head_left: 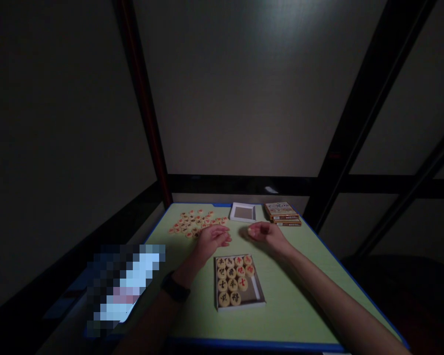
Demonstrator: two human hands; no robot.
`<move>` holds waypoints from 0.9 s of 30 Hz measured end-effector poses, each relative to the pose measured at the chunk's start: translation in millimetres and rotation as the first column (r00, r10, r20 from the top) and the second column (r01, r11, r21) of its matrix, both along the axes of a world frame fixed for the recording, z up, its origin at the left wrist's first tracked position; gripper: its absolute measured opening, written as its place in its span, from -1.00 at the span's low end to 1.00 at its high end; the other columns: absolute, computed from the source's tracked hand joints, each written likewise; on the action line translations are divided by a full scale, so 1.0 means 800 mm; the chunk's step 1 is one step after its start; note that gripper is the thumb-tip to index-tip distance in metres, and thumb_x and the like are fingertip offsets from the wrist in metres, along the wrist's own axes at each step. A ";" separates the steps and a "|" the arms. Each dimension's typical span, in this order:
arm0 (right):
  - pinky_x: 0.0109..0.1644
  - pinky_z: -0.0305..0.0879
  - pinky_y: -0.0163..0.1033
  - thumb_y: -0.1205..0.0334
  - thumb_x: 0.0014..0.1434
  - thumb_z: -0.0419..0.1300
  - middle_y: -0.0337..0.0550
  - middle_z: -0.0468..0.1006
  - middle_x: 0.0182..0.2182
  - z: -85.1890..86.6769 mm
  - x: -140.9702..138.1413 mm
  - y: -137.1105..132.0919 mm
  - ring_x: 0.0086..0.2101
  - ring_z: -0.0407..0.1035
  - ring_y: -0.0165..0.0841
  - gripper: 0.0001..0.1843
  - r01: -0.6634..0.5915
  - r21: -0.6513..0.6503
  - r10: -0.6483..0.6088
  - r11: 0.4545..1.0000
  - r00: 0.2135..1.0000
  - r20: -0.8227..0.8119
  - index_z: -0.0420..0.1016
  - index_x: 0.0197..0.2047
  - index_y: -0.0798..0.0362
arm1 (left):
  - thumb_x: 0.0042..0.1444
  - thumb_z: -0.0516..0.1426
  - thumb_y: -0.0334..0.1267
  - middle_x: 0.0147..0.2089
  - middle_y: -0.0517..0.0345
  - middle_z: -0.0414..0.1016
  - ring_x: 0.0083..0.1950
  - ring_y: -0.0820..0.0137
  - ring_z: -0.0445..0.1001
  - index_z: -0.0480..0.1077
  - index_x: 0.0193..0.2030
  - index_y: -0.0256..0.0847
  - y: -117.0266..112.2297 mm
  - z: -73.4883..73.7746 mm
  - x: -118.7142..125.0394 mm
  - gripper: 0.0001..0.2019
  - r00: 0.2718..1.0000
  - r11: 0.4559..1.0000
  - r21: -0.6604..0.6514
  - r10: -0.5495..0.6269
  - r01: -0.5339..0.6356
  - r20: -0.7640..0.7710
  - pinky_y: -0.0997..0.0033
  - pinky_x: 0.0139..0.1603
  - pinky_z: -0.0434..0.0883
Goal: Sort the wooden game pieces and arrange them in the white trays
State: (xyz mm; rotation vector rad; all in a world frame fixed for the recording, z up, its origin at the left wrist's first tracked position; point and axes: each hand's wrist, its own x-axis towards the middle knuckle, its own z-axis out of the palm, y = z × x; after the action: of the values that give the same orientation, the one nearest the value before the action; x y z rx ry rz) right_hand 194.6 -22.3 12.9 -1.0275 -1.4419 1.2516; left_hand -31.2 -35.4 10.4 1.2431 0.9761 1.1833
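Note:
My left hand (211,240) hovers over the table beside a scattered group of round xiangqi pieces (187,222), fingers stretched out and apart, with nothing visible in them. Opposite it, my right hand (266,234) is closed in a pinch. A small pale edge at its fingertips looks like a xiangqi piece (249,230), mostly hidden. Nearer to me lies an open shallow box (259,297) with rows of wooden xiangqi pieces (233,284), black characters on the left and red ones on the right. Bare bottom shows at the box's lower right.
At the back of the green table (288,315) lies a white box frame or lid (238,219). Patterned boxes (282,211) are stacked at the back right. A lit, pixelated screen (133,283) is at the left edge. Walls stand close behind and left.

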 end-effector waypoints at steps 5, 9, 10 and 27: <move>-0.29 0.51 -0.21 0.25 -0.19 0.49 -0.08 0.62 -0.43 -0.013 0.011 0.011 -0.43 0.50 -0.33 -0.74 -0.001 -0.244 -0.047 0.970 0.980 -0.192 0.58 -0.40 0.13 | -0.13 0.36 -0.14 -0.40 0.10 0.57 -0.40 0.39 0.56 0.46 -0.32 -0.28 0.003 -0.004 0.001 -0.69 0.994 0.998 0.043 0.042 -0.038 -0.102 0.50 -0.46 0.44; -0.38 0.51 -0.25 0.32 -0.07 0.33 -0.07 0.60 -0.48 -0.012 0.020 0.018 -0.47 0.49 -0.35 -0.90 0.081 -0.264 -0.136 0.961 0.970 -0.200 0.56 -0.40 0.11 | -0.10 0.32 -0.20 -0.40 0.11 0.57 -0.41 0.41 0.55 0.46 -0.32 -0.27 0.004 -0.007 0.002 -0.76 0.987 0.997 0.068 0.050 -0.040 -0.154 0.54 -0.49 0.40; -0.41 0.50 -0.27 0.32 -0.06 0.29 -0.08 0.59 -0.49 -0.011 0.023 0.020 -0.49 0.47 -0.36 -0.92 0.118 -0.255 -0.167 0.960 0.970 -0.178 0.55 -0.40 0.11 | -0.09 0.31 -0.21 -0.40 0.12 0.57 -0.40 0.41 0.55 0.46 -0.32 -0.27 0.004 -0.007 0.002 -0.78 0.985 0.997 0.070 0.050 -0.039 -0.164 0.54 -0.49 0.39; -0.24 0.35 -0.26 0.43 0.07 0.18 -0.15 0.60 -0.34 0.049 0.009 -0.094 -0.35 0.44 -0.33 -0.82 -0.341 0.233 0.131 0.911 0.774 0.619 0.56 -0.27 0.06 | -0.07 0.23 -0.30 -0.42 0.14 0.56 -0.40 0.41 0.53 0.46 -0.36 -0.25 0.003 -0.010 0.002 -0.89 0.967 0.995 0.099 0.054 -0.030 -0.248 0.53 -0.50 0.35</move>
State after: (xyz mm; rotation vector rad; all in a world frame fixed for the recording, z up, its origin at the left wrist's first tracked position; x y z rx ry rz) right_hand 201.5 -97.6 52.3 -1.0669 -2.2513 0.8227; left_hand -30.0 -32.8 2.4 1.4805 1.1466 1.1343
